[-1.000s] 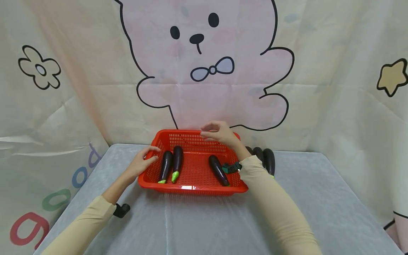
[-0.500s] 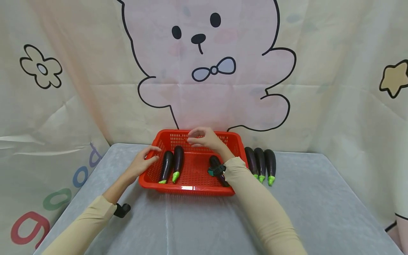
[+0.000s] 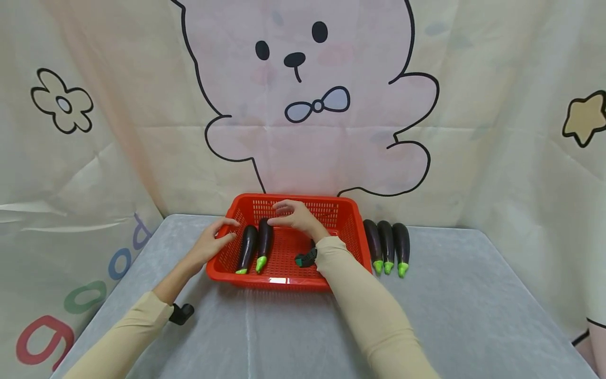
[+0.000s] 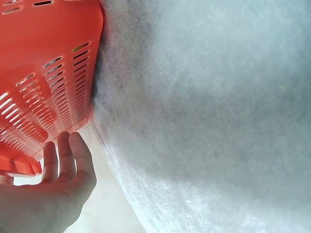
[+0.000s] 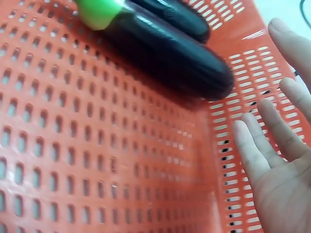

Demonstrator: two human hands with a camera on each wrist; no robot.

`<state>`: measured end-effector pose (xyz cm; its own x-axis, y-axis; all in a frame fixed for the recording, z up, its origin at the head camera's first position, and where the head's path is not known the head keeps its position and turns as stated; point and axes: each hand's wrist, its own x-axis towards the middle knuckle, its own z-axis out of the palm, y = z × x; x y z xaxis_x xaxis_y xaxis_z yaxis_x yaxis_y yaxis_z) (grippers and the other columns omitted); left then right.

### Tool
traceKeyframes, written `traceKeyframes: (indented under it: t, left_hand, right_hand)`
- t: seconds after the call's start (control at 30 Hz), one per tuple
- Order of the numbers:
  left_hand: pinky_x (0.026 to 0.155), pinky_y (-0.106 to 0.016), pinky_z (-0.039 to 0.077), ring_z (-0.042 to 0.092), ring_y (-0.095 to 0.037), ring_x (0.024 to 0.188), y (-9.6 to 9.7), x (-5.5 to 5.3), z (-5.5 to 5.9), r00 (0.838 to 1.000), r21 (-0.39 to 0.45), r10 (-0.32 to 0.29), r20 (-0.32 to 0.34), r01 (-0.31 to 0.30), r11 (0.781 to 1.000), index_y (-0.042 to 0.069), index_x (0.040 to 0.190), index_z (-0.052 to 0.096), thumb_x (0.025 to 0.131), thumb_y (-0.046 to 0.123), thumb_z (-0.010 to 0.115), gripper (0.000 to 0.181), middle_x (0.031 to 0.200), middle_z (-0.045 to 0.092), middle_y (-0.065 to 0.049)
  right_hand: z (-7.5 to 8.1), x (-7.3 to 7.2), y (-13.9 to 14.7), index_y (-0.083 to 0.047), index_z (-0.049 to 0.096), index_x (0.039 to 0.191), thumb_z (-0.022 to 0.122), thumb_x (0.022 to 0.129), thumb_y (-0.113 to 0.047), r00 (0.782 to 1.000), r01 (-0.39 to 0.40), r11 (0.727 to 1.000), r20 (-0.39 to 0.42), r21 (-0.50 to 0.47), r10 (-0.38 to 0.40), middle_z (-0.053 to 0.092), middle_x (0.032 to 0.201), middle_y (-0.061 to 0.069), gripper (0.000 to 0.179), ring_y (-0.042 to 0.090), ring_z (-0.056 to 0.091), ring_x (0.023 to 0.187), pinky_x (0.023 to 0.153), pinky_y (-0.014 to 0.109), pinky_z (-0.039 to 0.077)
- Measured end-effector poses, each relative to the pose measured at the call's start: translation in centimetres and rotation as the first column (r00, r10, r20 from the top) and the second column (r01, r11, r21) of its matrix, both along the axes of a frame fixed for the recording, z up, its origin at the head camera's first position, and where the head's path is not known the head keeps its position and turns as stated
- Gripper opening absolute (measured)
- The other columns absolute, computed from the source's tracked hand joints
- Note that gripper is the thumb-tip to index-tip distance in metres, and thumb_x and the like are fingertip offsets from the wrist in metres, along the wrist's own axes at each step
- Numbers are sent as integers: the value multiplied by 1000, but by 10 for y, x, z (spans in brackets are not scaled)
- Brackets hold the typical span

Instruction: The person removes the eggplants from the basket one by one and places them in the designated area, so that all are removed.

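Note:
A red plastic basket (image 3: 284, 281) holds two dark eggplants with green caps side by side at its left: a left eggplant (image 3: 246, 250) and a right eggplant (image 3: 264, 246). My right hand (image 3: 299, 220) hovers inside the basket's back half, fingertips near the right eggplant's upper end. The right wrist view shows the hand's fingers spread, holding nothing, beside the eggplant (image 5: 170, 56). At the basket's left rim is my left hand (image 3: 208, 243), its fingers loosely extended against or close to the wall; contact is unclear. My right forearm hides most of a third eggplant in the basket.
Outside the basket, to its right, three more eggplants (image 3: 387, 247) lie in a row on the grey cloth-covered table (image 3: 454, 305). A printed curtain (image 3: 483, 173) stands behind the table.
My right hand has moved left and a little down, from the basket's back right toward the two left eggplants, uncovering the row outside. My left hand has stayed in place.

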<state>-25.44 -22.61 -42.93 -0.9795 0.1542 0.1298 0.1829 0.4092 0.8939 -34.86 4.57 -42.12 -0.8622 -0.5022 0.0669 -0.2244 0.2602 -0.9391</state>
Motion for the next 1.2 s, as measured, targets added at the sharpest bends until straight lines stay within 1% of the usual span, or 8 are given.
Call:
traceKeyframes:
  t: [0.2,0.4,0.47,0.63,0.7,0.73,1.07,1.2]
  left_hand:
    - [82,-47,58,54,-43,113,0,-1,-2,1000,-4,1,-2,-1,1000,1,131,56,101,8,60,32,139,48,-25]
    - [81,-50,58,56,-44,111,1,-1,-2,1000,11,-9,7,9,1000,1,132,55,101,8,59,32,139,47,-26]
    - [82,-53,57,55,-45,111,4,4,6,1000,14,-9,12,9,1000,-2,132,55,101,6,58,32,138,47,-28]
    - [84,-50,57,53,-44,113,3,2,5,1000,1,-8,7,8,1000,-4,131,55,101,4,57,31,137,48,-29]
    - [83,-46,58,53,-43,114,0,-4,-3,1000,2,-9,3,9,1000,-2,132,55,101,6,58,31,138,48,-28]
    - [82,-46,58,54,-44,113,0,-5,-2,1000,5,-9,8,9,1000,-2,132,55,101,5,58,31,138,47,-28]
    - [81,-43,58,55,-41,111,1,-1,1,1000,-3,3,3,-3,1000,3,132,56,101,10,60,31,139,48,-24]
    - [82,-44,58,55,-41,112,1,0,0,1000,-2,1,7,-1,1000,3,132,56,101,10,60,31,139,48,-24]
  right_hand:
    - [-12,4,-7,-8,60,139,85,85,-24,999,39,999,21,19,-39,60,135,12,62,28,53,124,104,50,42]
    - [-21,7,-10,-6,59,139,84,85,-20,997,51,999,50,-2,-51,59,135,15,61,32,52,126,103,48,44]
    - [-23,8,-11,-5,59,139,84,85,-19,997,49,999,60,-15,-48,59,136,15,62,33,51,127,101,45,46]
    - [-25,9,-15,-5,59,139,85,84,-18,997,57,998,59,-15,-56,60,135,14,62,31,52,126,102,44,45]
    - [-25,9,-16,-5,60,138,85,84,-18,997,61,998,53,-14,-60,60,133,15,61,32,53,125,103,46,45]
    - [-24,9,-17,-5,60,138,86,84,-17,997,63,998,53,-13,-63,60,133,15,61,32,54,124,102,45,45]
    - [-27,9,-25,-5,64,133,88,81,-15,995,97,995,36,16,-97,63,127,12,59,29,57,118,100,41,47]
    - [-26,12,-29,-4,64,133,89,79,-12,995,93,995,35,41,-95,62,128,14,61,29,60,112,92,37,52]
